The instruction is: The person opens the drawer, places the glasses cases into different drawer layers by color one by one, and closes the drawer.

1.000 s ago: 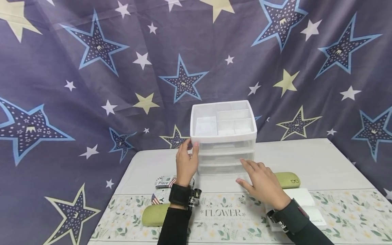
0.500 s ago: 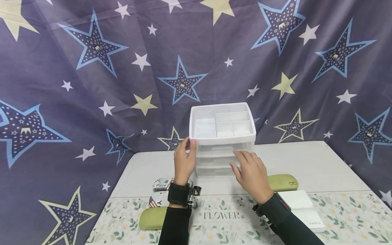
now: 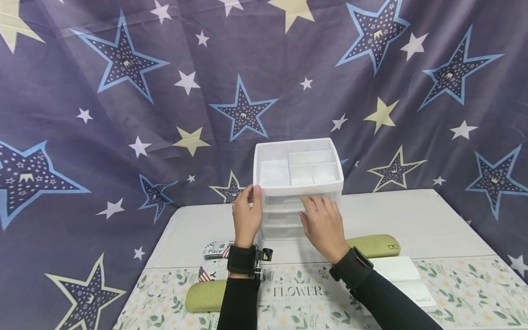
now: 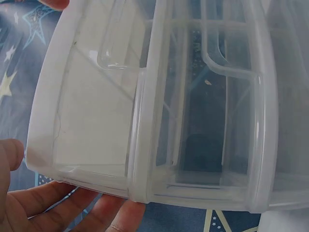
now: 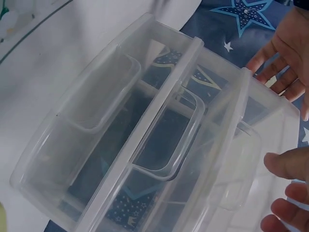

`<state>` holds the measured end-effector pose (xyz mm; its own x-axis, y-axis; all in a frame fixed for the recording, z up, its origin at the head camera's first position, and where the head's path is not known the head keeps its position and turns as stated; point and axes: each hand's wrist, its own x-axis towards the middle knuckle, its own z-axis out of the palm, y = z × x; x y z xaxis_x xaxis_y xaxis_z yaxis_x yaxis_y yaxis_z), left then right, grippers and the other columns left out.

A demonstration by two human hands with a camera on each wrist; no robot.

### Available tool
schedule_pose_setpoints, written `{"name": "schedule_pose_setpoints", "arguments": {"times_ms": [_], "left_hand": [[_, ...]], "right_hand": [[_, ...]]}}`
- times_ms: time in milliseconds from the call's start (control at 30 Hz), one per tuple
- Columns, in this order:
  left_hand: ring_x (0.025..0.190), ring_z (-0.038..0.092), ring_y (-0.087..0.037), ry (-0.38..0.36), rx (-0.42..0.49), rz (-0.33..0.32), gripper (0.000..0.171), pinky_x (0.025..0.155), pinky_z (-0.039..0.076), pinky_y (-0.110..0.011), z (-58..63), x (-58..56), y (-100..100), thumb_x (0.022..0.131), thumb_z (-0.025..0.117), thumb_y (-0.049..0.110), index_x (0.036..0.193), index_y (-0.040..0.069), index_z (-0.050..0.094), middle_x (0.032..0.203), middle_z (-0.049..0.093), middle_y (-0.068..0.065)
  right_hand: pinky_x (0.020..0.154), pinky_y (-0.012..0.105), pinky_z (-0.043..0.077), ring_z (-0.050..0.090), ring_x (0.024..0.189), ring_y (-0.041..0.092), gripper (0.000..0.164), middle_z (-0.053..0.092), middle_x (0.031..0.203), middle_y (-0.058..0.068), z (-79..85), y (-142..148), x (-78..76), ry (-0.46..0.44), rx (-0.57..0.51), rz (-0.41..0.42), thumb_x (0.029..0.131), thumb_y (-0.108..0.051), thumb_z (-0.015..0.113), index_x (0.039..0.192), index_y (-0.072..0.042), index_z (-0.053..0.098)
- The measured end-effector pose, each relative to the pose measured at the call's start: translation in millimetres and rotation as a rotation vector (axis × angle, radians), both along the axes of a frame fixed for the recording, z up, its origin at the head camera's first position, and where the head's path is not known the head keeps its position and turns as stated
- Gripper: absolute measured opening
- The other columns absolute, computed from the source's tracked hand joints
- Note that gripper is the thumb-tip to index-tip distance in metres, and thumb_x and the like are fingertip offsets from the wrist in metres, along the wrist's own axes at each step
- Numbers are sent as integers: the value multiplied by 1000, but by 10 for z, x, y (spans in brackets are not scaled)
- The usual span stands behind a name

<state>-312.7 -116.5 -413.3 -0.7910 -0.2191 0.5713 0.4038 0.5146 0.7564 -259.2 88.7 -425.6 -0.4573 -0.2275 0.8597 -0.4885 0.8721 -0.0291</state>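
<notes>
A white plastic drawer unit (image 3: 298, 189) with clear drawers and a divided top tray stands at the back of the table. My left hand (image 3: 246, 215) rests at its left front corner; in the left wrist view the straight fingers (image 4: 99, 212) lie along the side, with the thumb near the top rim. In front of the top drawer (image 3: 280, 203) is my right hand (image 3: 323, 224), its fingers slightly bent. The right wrist view shows its thumb and fingers (image 5: 289, 164) spread, close to that drawer's handle recess and holding nothing. The drawers look closed.
Left of the unit lie two printed cases (image 3: 215, 250) and a green case (image 3: 205, 296), partly behind my left arm. On the right are another green glasses case (image 3: 375, 245) and white boxes (image 3: 412, 293). A star-patterned curtain (image 3: 173, 105) hangs behind the table.
My right hand has moved left and up, from beside the lower drawers to the front of the top drawer. The left hand has stayed at the unit's left corner.
</notes>
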Motion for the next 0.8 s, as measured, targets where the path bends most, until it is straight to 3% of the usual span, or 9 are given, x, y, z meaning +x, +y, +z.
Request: {"name": "schedule_pose_setpoints", "arguments": {"times_ms": [300,567,800], "left_hand": [[96,68,-32,-43,-7,-18,51,88,56,-50,22,13,8,106,56,42,132,-1,65,112,69,-18],[99,68,-32,-76,4,-10,54,89,56,-50,27,39,-14,104,57,45,133,-1,65,119,69,-17],[98,71,-32,-62,-5,-42,53,86,60,-50,54,28,-48,103,61,44,132,0,67,121,71,-18]], "right_hand": [[81,46,55,62,101,36,50,65,114,18,-1,-35,-126,10,34,0,81,-11,88,122,1,63],[81,46,56,61,98,35,44,64,106,16,14,-47,-258,60,107,64,76,0,89,113,1,64],[79,41,55,60,96,31,35,63,103,14,27,-30,-328,77,190,37,81,-2,85,109,-1,64]]}}
